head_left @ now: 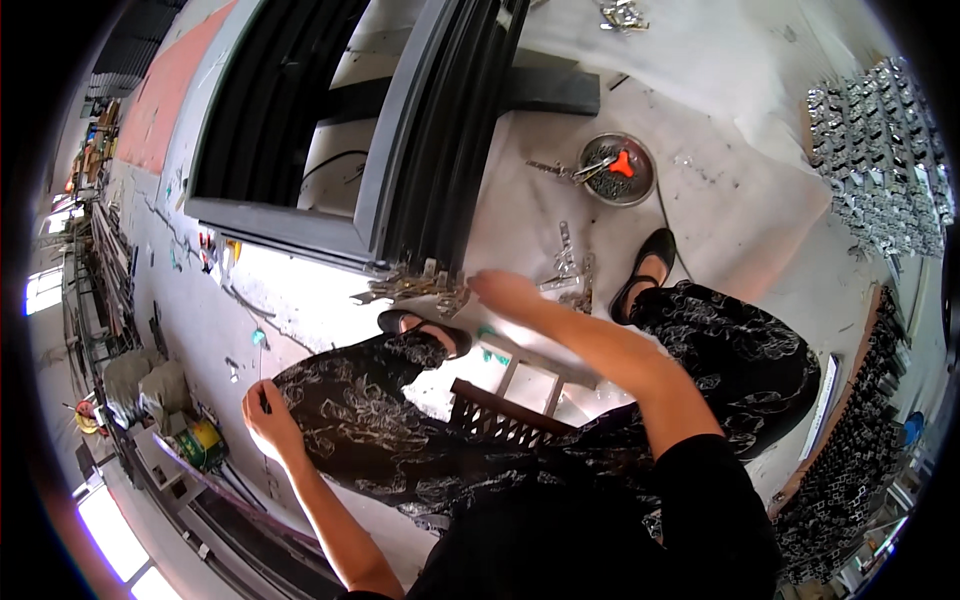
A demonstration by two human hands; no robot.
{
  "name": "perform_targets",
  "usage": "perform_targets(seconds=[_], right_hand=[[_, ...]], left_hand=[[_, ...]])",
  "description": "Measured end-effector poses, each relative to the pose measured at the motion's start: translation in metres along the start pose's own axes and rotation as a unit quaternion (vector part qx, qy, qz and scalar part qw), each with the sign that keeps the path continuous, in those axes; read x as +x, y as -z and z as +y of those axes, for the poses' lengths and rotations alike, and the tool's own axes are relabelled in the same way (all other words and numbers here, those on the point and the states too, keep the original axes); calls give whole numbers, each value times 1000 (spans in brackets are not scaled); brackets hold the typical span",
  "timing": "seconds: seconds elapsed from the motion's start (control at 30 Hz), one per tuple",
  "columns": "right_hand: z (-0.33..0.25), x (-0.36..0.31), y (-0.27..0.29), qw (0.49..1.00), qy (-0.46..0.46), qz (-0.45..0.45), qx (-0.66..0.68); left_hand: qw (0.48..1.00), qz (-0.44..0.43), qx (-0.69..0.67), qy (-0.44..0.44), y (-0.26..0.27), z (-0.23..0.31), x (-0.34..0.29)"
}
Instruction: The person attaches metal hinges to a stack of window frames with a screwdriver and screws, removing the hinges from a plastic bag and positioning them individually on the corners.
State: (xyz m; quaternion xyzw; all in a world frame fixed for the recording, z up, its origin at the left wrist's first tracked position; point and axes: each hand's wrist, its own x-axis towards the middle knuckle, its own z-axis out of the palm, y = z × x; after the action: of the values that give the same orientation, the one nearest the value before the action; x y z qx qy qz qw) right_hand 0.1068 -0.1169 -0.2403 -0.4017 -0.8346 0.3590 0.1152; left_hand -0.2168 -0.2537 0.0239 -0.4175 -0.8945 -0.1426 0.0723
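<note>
My right hand reaches to the near end of a stack of dark grey metal frames. Its blurred fingers are beside several small metal fittings lying along that end; whether they grip one, I cannot tell. Out to the left, beside my knee, my left hand is closed with its fingers curled together. What it holds, if anything, is too small to make out. More metal fittings lie on the pale floor sheet to the right of my right hand.
A round metal bowl of small screws holds an orange-red piece. Shiny metal parts stand in rows at far right, with dark parts nearer. Below me is a low brown stool. A dark bar sticks out under the frames.
</note>
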Motion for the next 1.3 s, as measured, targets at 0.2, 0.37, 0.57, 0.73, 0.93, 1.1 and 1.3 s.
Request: perform_targets(seconds=[0.2,0.37,0.57,0.73,0.93,1.1,1.3], right_hand=[[132,-10,117,977,-2,20,-214],[263,-16,155,903,-341,20,-263],[284,6,143,915,-361,70,-165],[285,22,136,883,-417,96,-194],[247,-2,167,893,-361,185,-193],[181,-6,184,953,-208,210,-61],[15,9,191,829,-212,88,510]], left_hand=[[1000,-3,-22,-4,10,-3,-3],[1000,-12,-2,-24,6,44,8],[999,-42,5,-33,1,64,22],[998,-61,7,-20,-1,59,27],[996,-84,24,-17,-2,58,32],[996,-87,2,-22,-1,60,35],[974,-112,-196,-26,-1,66,55]])
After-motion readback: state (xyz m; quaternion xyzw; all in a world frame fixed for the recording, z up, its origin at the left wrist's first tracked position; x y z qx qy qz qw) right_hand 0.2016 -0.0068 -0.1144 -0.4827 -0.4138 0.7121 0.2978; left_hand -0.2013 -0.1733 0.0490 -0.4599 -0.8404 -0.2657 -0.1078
